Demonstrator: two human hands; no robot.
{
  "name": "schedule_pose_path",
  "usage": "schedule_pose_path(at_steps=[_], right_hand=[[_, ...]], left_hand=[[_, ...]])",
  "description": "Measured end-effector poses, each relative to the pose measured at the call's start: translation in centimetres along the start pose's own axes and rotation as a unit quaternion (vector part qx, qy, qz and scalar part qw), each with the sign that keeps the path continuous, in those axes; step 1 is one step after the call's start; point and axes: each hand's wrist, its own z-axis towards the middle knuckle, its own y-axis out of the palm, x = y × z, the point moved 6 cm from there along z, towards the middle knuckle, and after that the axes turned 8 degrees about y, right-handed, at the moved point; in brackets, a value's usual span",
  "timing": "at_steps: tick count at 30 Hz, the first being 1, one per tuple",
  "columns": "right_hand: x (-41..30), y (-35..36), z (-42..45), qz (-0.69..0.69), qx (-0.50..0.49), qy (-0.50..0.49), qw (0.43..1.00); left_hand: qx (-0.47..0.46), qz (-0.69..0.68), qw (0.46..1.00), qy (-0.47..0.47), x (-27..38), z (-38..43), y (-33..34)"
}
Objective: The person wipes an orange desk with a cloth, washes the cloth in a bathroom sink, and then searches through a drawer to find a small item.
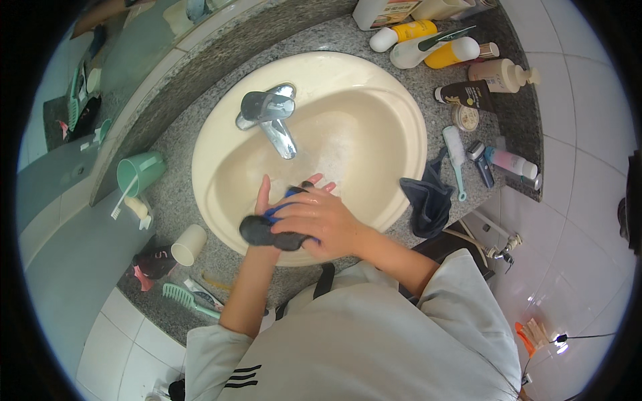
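Note:
Over the near left part of a cream washbasin (361, 130), my two hands press a dark grey and blue cloth item (257, 230) between them. My right hand (321, 215) lies on top with its fingers across it. Beneath it is my left hand (264, 198), palm up, its thumb and some fingertips showing; the rest is hidden by the item and my right hand. Wet sheen shows on my fingers. A chrome faucet (276, 118) stands at the basin's back left, its spout above the bowl. Whether water runs from it I cannot tell.
A dark cloth (431, 200) hangs by the basin's right rim, near a cleaning brush (455, 155) and an electric shaver (480, 163). Several bottles crowd the back right. At left are a green cup (143, 173), a white cup (189, 244) and a green comb (180, 295).

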Motion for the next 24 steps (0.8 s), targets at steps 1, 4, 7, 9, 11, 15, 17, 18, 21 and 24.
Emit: schedule_pose_path(at_steps=[1, 4, 7, 9, 11, 15, 17, 18, 21, 24], right_hand=[[-1.8, -1.2, 0.5, -0.026, 0.048, 0.022, 0.998], [-2.1, -1.4, -0.1, -0.019, 0.167, 0.096, 0.981], [-0.4, -0.7, -1.0, -0.005, 0.238, 0.143, 0.961], [1.3, 0.3, -1.7, 0.018, 0.259, 0.158, 0.953], [2.1, 1.2, -1.6, 0.038, 0.295, 0.146, 0.943], [3.9, 1.6, -1.2, 0.054, 0.349, 0.149, 0.923], [5.2, 1.8, -1.2, 0.056, 0.343, 0.15, 0.926], [6.3, 2.2, -1.4, 0.059, 0.339, 0.181, 0.921], [8.4, 2.7, -1.2, 0.067, 0.312, 0.219, 0.922], [12.7, 3.6, -1.4, 0.093, 0.299, 0.301, 0.901]], left_hand=[[-0.015, -0.023, 1.0, -0.005, -0.3, -0.3, 1.0], [0.016, -0.009, 0.992, 0.128, 0.1, -1.1, -0.6], [0.135, -0.057, 0.971, 0.188, -1.1, -3.1, 0.3], [0.192, 0.052, 0.947, 0.252, -0.8, -4.0, 0.0], [0.239, 0.105, 0.924, 0.281, -1.2, -3.1, -1.1], [0.243, 0.079, 0.929, 0.267, -0.6, 0.0, -3.8], [0.285, 0.079, 0.917, 0.266, -0.6, 0.9, -5.1], [0.287, 0.08, 0.917, 0.266, -0.5, 1.5, -6.2], [0.296, 0.132, 0.899, 0.295, -0.2, 2.6, -9.2], [0.321, 0.271, 0.859, 0.292, 0.6, 3.7, -11.4]])
